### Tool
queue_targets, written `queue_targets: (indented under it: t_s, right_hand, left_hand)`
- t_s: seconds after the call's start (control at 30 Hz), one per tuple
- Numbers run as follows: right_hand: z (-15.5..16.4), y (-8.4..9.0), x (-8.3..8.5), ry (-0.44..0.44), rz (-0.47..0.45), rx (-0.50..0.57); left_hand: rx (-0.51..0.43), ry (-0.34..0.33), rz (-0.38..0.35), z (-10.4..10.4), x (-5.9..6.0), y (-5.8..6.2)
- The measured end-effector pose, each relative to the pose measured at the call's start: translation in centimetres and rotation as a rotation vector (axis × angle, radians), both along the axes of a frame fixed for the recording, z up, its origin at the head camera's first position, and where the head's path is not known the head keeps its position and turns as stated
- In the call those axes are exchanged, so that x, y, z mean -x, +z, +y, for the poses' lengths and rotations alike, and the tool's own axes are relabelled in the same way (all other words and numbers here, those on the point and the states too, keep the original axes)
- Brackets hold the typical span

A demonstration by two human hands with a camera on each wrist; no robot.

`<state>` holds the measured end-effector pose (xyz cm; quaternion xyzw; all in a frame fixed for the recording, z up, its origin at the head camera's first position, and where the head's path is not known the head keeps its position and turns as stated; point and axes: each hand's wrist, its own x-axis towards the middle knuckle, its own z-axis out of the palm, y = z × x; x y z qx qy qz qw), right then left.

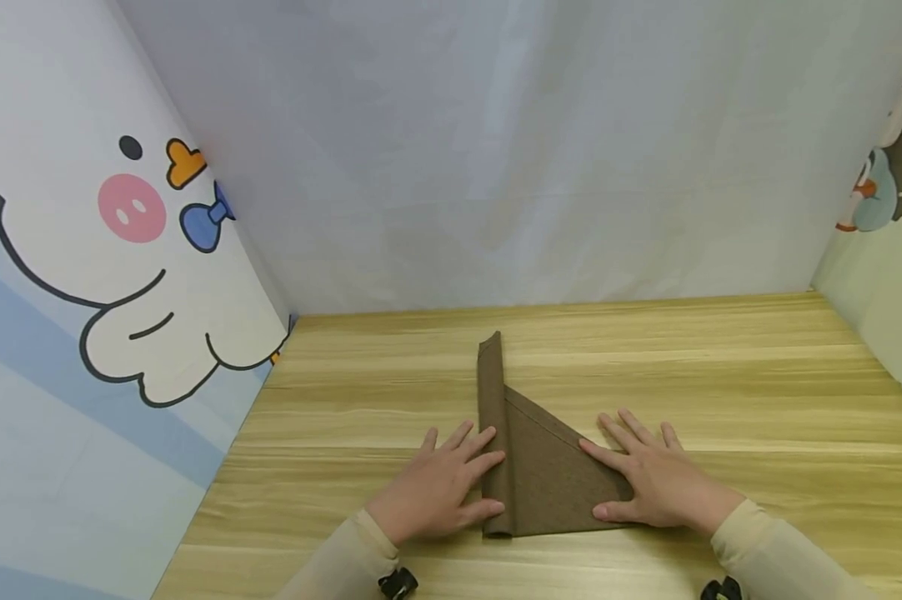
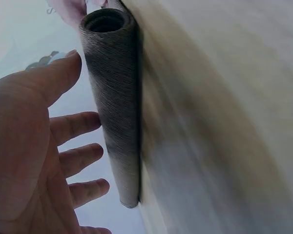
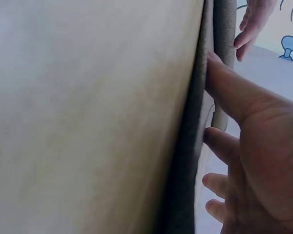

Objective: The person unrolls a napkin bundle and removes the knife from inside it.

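A brown cloth (image 1: pixel 544 475) lies on the wooden table (image 1: pixel 721 375), folded to a triangle with its left edge rolled into a tube (image 1: pixel 491 392). My left hand (image 1: pixel 439 487) lies flat beside the roll, its fingertips touching the roll's lower part. In the left wrist view the roll (image 2: pixel 115 97) stands next to the straight fingers (image 2: pixel 80 158) of the left hand (image 2: pixel 34 161). My right hand (image 1: pixel 649 479) presses flat on the triangle's right corner. The right wrist view shows its thumb (image 3: pixel 234 92) and fingers on the cloth (image 3: pixel 188 161).
A white curtain (image 1: pixel 496 150) closes the back. A cartoon panel (image 1: pixel 98 250) walls the left side, and another panel (image 1: pixel 889 208) the right. Bare wood stretches to both sides of the cloth and behind it.
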<state>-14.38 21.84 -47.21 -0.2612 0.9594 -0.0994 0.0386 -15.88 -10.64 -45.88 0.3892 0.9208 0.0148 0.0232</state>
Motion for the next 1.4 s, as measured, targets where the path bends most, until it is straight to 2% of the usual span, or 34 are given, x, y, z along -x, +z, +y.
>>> queue_targets:
  t_s: [0.23,0.47,0.63,1.0,1.4]
  right_hand:
    - [-0.7,0.5,0.5,0.032,0.031,-0.027]
    - [-1.7,0.2,0.6,0.060,-0.016,-0.048]
    - [-1.9,-0.4,0.7,0.061,-0.019,-0.020]
    - [-1.8,-0.6,0.7,0.018,-0.031,-0.040]
    - [-1.9,-0.1,0.8,0.018,-0.034,-0.075]
  left_hand:
    - [0.053,-0.035,0.020,2.0,0.6,1.1]
    - [0.120,-0.024,-0.027,3.4,0.9,0.6]
    - [0.142,0.007,-0.058,3.4,0.9,0.1]
    - [0.109,0.024,-0.079,2.6,0.9,-0.3]
    - [0.073,0.023,-0.059,1.9,0.8,-0.4]
